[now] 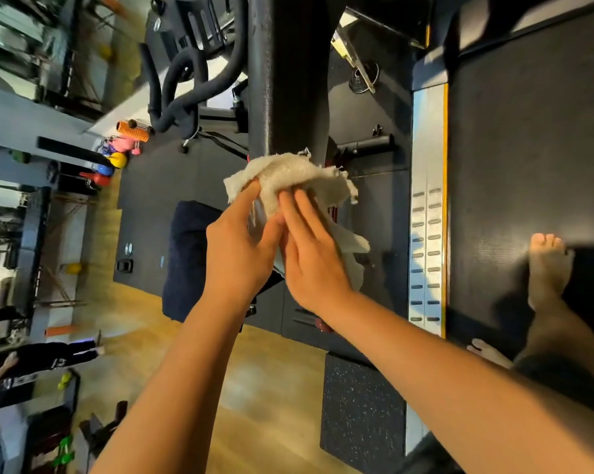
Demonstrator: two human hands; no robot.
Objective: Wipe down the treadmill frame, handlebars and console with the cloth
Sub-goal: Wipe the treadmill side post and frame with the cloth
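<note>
A black padded treadmill handlebar (287, 80) runs down from the top of the view to the middle. A frayed off-white cloth (288, 174) is wrapped over its near end. My left hand (240, 248) grips the bar end from the left, thumb pressed on the cloth. My right hand (314, 248) lies on the cloth from the right, fingers stretched over it, and a loose tail of cloth hangs under the palm. The treadmill belt (514, 148) and its silver side rail (427, 206) with a yellow edge lie to the right.
My bare feet (546, 265) stand on the belt. A black exercise bike (193, 73) stands upper left, with kettlebells (117, 160) and an orange foam roller (133, 131) beside it. A dark bench pad (186, 258) sits left of my hands. A person in black (46, 357) stands far left.
</note>
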